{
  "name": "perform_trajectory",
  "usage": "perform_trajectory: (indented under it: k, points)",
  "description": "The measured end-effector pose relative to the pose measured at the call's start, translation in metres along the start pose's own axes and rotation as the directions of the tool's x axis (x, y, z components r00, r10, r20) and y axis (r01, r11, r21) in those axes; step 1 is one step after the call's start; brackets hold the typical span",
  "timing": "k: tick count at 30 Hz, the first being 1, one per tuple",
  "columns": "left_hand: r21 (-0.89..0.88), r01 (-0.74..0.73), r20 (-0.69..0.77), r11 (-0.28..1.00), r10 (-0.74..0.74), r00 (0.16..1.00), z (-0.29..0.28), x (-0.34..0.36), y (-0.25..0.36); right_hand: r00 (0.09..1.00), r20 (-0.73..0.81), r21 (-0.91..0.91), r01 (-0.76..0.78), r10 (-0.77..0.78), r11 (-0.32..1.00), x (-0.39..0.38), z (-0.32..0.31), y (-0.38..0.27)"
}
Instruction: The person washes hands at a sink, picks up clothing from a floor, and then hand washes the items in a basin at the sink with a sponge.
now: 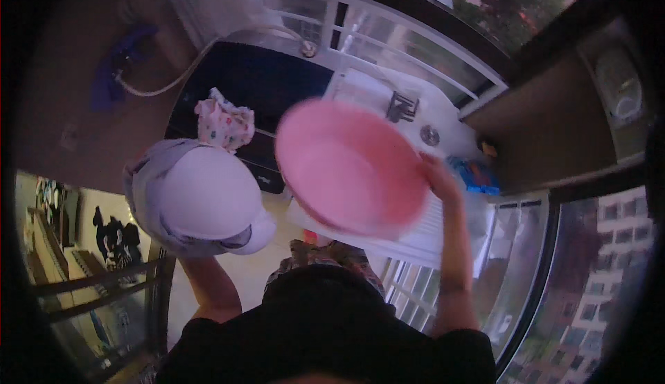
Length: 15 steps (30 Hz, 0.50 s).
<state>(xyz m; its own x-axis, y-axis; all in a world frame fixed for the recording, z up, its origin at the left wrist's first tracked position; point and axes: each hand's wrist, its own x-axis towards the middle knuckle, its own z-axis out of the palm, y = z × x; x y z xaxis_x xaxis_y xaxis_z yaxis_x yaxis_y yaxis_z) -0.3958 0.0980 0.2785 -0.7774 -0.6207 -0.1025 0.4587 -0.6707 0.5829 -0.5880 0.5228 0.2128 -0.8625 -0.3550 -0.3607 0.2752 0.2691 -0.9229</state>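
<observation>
My right hand point(438, 180) is closed on the right rim of a pink plastic basin point(346, 169), which is tilted in the air and slightly blurred. At the left, a rounded white thing point(204, 193) has grey, cloth-like material point(145, 190) around its side and a white lobe at its lower right; I cannot make out its kind. My left forearm runs up beneath it, and it hides my left hand and fingers. It appears to be held up by that arm. Beyond it, a white cloth with a floral pattern point(227, 122) lies on a black-topped appliance point(256, 79).
A white sink point(443, 117) with a drain and a dark metal rack point(402, 107) lies behind the basin. A blue package point(474, 175) sits at its right. A pale hose point(156, 93) runs along the left wall. Windows and railings stand ahead and at the right.
</observation>
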Motion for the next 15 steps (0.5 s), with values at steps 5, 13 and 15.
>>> perform_trajectory:
  k: [5, 13, 15]
  points:
    - [-0.095, 0.237, -0.009, 0.967, -0.239, 0.971, 0.045, 0.024, -0.065, 0.933, -0.035, -0.338, -0.349, 0.358, 0.874, -0.071, -0.058, 0.074]
    - [-0.157, 0.650, -0.022, 0.743, -0.661, 0.750, 0.077, -0.012, -0.228, 0.944, -0.165, -0.136, -0.308, 0.285, 0.942, -0.007, -0.034, 0.277]
    - [-0.107, 0.716, -0.042, 0.690, -0.723, 0.690, 0.066, -0.026, -0.294, 0.994, -0.096, -0.366, -0.081, 0.049, 0.927, -0.002, -0.045, 0.343]
